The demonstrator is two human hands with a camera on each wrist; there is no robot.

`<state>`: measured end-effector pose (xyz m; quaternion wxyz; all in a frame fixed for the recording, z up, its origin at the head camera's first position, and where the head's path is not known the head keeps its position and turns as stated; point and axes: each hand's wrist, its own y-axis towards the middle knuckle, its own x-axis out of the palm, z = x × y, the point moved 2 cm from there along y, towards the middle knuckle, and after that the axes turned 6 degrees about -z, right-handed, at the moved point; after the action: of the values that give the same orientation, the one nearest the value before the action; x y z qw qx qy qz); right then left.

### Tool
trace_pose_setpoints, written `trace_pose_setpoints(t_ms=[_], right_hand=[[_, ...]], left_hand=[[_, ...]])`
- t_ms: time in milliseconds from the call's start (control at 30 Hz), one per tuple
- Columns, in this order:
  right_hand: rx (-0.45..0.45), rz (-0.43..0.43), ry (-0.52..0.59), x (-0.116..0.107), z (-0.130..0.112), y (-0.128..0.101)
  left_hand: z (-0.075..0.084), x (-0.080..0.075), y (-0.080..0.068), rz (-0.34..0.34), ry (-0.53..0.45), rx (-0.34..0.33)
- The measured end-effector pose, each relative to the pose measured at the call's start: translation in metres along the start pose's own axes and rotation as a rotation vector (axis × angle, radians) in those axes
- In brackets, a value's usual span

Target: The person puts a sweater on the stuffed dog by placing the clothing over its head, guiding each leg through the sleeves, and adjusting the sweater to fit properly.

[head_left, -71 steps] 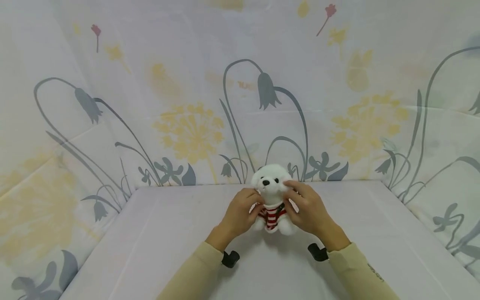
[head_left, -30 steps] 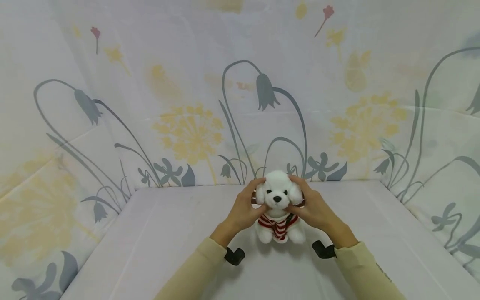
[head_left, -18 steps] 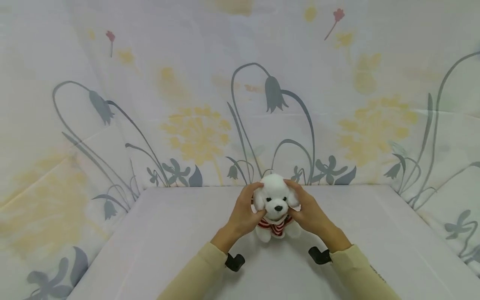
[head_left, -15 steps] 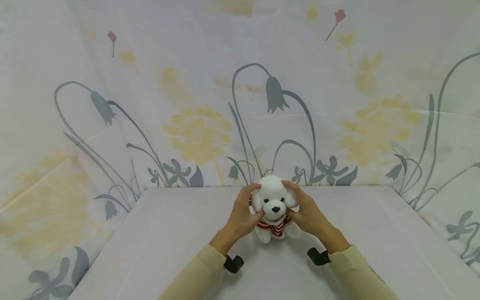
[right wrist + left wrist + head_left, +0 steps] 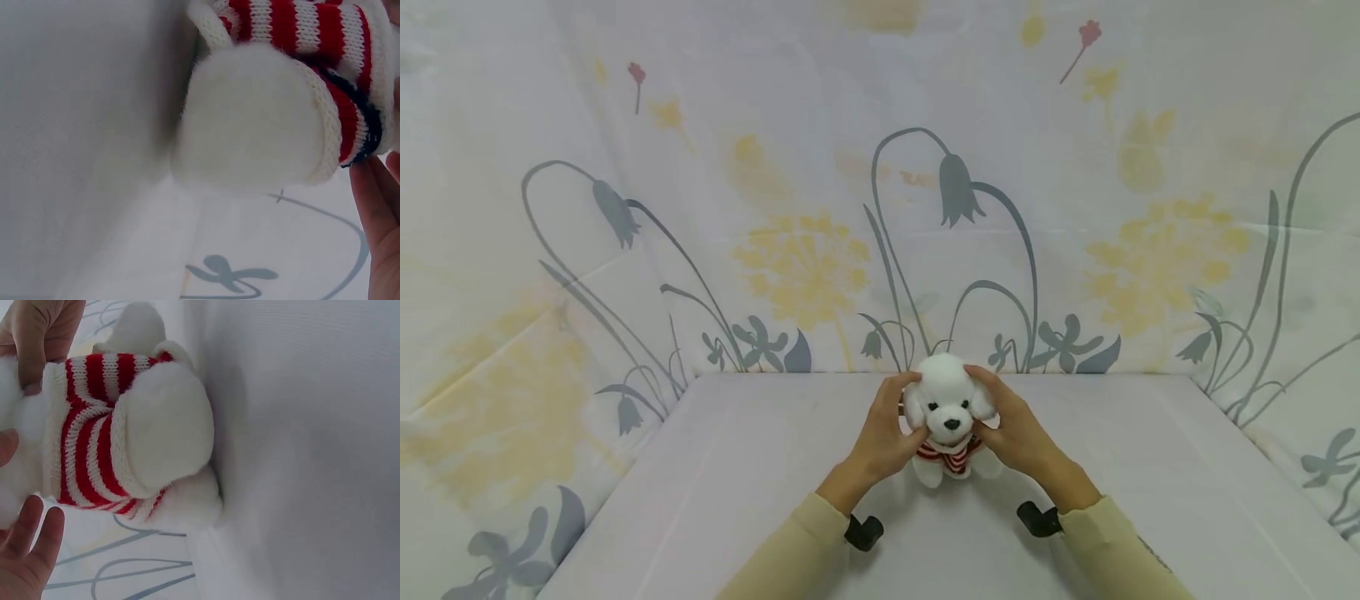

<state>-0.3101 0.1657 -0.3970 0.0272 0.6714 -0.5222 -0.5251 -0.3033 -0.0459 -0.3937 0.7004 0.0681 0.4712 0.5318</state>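
A white plush dog [image 5: 946,383] in a red-and-white striped knit sweater [image 5: 953,459] sits upright on the white table, facing the head camera. My left hand [image 5: 886,429] holds one side of its head, thumb near the muzzle and fingers up beside the ear. On the other side my right hand [image 5: 1017,425] grips the head the same way. In the left wrist view the striped sweater [image 5: 94,431] and a round white paw [image 5: 169,425] stand on the table surface. The right wrist view shows a dark blue trim on the sweater [image 5: 350,94], with fingertips right at it.
The white table [image 5: 737,483] ends at a flower-printed cloth [image 5: 805,167] that rises behind and along both sides. Black wrist-camera pieces [image 5: 863,533] stick out below both wrists, at the beige sleeves [image 5: 793,546].
Both hands shifted from the toy's cheeks and body to the sides of its head, and the plush dog turned to face forward with its head dipping lower. Lately only the head view has shifted slightly.
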Motion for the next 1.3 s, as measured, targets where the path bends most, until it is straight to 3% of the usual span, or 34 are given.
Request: trace_pose_setpoints(t_ms=[300, 600, 800, 900, 1033, 1300], right_hand=[[0.018, -0.033, -0.004, -0.007, -0.001, -0.011], [0.012, -0.112, -0.021, -0.014, -0.001, -0.026], [0.005, -0.100, 0.021, -0.009, -0.005, -0.029], [-0.003, -0.083, 0.053, -0.003, -0.007, -0.027], [-0.037, -0.040, 0.060, 0.004, -0.008, -0.021], [-0.075, -0.013, 0.070, 0.016, -0.005, 0.007]], left_hand=[[0.000, -0.011, -0.014, -0.066, 0.063, 0.016], [0.001, -0.032, -0.032, -0.141, 0.134, -0.019], [0.010, -0.020, -0.027, -0.182, 0.117, 0.064], [0.014, -0.011, -0.022, -0.162, 0.103, 0.133], [0.013, -0.005, -0.018, -0.077, 0.103, 0.194], [-0.007, -0.021, -0.007, -0.027, 0.049, 0.179]])
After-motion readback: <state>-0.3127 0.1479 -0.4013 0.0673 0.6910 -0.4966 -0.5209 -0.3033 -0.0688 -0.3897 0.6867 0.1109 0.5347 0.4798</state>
